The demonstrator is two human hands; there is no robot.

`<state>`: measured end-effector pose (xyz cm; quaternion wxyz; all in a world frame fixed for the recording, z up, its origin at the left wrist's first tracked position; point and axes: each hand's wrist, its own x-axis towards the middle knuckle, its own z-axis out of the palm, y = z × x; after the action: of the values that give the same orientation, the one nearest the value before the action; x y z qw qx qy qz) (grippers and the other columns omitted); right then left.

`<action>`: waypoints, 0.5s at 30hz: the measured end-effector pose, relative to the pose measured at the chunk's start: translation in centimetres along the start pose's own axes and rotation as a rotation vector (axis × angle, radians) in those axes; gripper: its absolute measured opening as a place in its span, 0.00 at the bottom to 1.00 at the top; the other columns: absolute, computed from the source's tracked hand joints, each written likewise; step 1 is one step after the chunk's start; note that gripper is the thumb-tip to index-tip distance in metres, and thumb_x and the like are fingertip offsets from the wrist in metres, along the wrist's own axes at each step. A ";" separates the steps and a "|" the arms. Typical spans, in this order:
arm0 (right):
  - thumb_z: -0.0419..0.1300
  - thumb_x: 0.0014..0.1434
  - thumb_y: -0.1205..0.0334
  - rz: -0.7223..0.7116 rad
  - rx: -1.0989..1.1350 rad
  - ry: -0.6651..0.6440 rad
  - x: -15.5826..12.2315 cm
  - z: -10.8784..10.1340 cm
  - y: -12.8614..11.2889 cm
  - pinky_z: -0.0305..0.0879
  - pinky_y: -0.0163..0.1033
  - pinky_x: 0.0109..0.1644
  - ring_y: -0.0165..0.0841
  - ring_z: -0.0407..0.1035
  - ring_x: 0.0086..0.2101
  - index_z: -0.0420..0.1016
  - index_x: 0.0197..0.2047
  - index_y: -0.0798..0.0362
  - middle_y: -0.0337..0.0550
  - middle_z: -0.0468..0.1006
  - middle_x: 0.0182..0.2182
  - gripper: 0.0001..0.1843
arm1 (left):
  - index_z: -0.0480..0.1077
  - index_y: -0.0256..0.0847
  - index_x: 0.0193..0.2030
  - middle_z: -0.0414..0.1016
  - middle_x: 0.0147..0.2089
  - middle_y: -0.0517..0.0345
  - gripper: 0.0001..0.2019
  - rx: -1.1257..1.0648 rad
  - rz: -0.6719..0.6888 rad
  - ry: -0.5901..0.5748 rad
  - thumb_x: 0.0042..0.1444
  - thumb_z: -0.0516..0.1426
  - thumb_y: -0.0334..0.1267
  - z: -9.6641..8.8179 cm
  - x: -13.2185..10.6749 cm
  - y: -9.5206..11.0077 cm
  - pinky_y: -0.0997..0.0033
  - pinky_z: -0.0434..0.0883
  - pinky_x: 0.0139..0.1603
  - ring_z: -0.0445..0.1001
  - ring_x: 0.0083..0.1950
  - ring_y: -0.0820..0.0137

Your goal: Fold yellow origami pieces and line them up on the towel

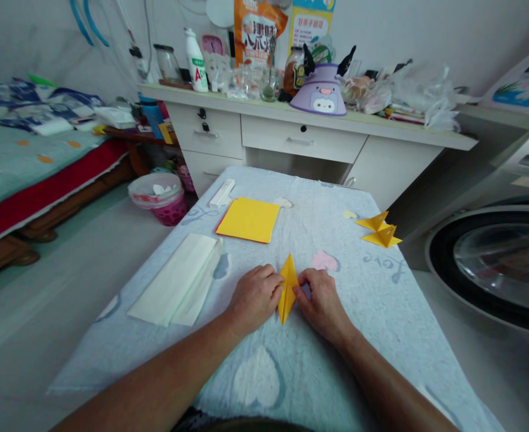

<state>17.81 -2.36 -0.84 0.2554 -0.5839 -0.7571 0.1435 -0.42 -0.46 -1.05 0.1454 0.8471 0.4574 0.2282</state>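
A folded piece of yellow paper (287,287), shaped like a narrow kite, lies on the pale blue tablecloth (363,300). My left hand (254,297) presses its left edge with curled fingers. From the other side, my right hand (320,300) pinches the paper's right edge. Both hands rest on the cloth, close together. A stack of flat yellow paper sheets (248,219) lies farther back on the table. Two finished folded yellow pieces (380,229) sit near the table's right edge.
A folded white cloth (179,279) lies at my left on the table, a small white box (221,193) behind it. A cluttered white desk (309,129) stands beyond, a pink bin (158,198) and a bed (25,162) at the left, a washing machine (493,258) at the right.
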 end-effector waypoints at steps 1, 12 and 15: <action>0.57 0.56 0.66 0.008 0.040 0.006 0.0 0.0 0.0 0.59 0.44 0.43 0.37 0.65 0.36 0.68 0.34 0.52 0.42 0.73 0.31 0.01 | 0.74 0.40 0.40 0.72 0.38 0.56 0.08 -0.016 -0.002 0.004 0.60 0.54 0.29 0.0 0.0 0.0 0.69 0.69 0.44 0.71 0.42 0.68; 0.57 0.59 0.59 0.120 0.724 0.078 0.0 0.2 0.4 0.64 0.35 0.34 0.30 0.65 0.30 0.64 0.39 0.49 0.36 0.69 0.29 0.06 | 0.72 0.38 0.49 0.78 0.42 0.54 0.12 -0.246 -0.035 0.056 0.62 0.52 0.31 0.0 0.0 0.4 0.68 0.70 0.45 0.76 0.43 0.68; 0.58 0.60 0.57 0.090 0.801 0.056 -0.1 -0.1 0.2 0.65 0.36 0.36 0.30 0.67 0.32 0.65 0.41 0.49 0.37 0.70 0.32 0.08 | 0.72 0.39 0.49 0.78 0.42 0.54 0.11 -0.367 -0.062 0.040 0.62 0.53 0.35 -0.4 0.1 0.8 0.69 0.71 0.44 0.76 0.42 0.68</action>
<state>18.02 -2.36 -0.90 0.4767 -0.4743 -0.6077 0.4225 -0.02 -0.82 -0.30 0.2956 0.7871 0.4367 0.3199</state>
